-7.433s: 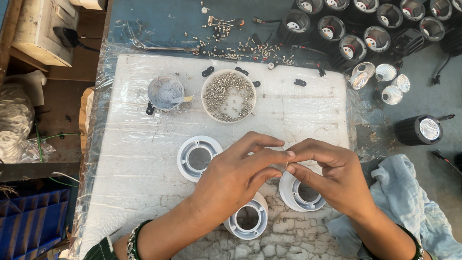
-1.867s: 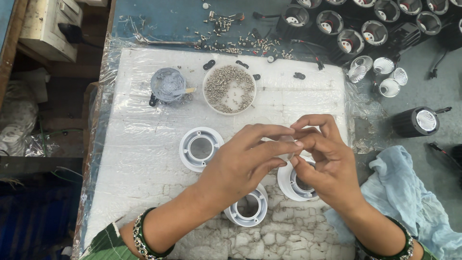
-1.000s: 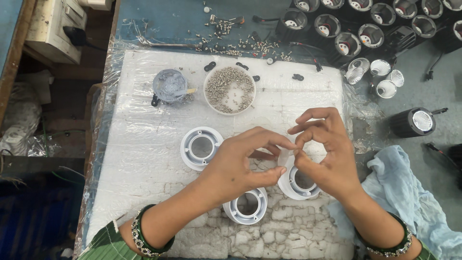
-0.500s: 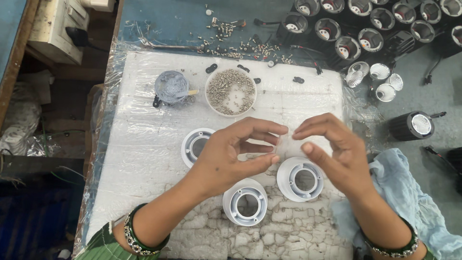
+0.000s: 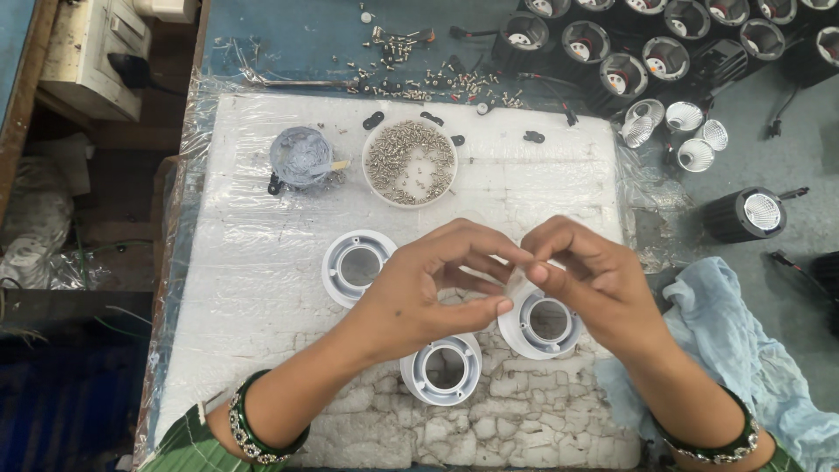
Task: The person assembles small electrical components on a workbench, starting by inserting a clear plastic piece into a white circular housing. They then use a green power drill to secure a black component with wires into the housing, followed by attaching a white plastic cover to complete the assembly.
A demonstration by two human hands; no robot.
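Observation:
My left hand (image 5: 428, 293) and my right hand (image 5: 599, 280) meet fingertip to fingertip over a white foam board (image 5: 262, 288). Between the fingertips is a small clear disc (image 5: 521, 283), pinched by both hands. It hangs just above the right one of three white ring housings (image 5: 549, 323). A second ring housing (image 5: 358, 265) lies to the left of my left hand, and a third (image 5: 441, 369) sits under my left wrist. All three lie flat with their openings up.
A white bowl of screws (image 5: 410, 163) and a grey paste pot (image 5: 300, 157) stand at the board's far side. Loose screws (image 5: 411, 83) lie beyond. Black lamp housings (image 5: 612, 70), silver reflectors (image 5: 682, 131) and a blue cloth (image 5: 743, 341) are on the right.
Half a second ago my fingertips were slightly apart; they have now closed together on the clear disc. The rings and bowl have not moved.

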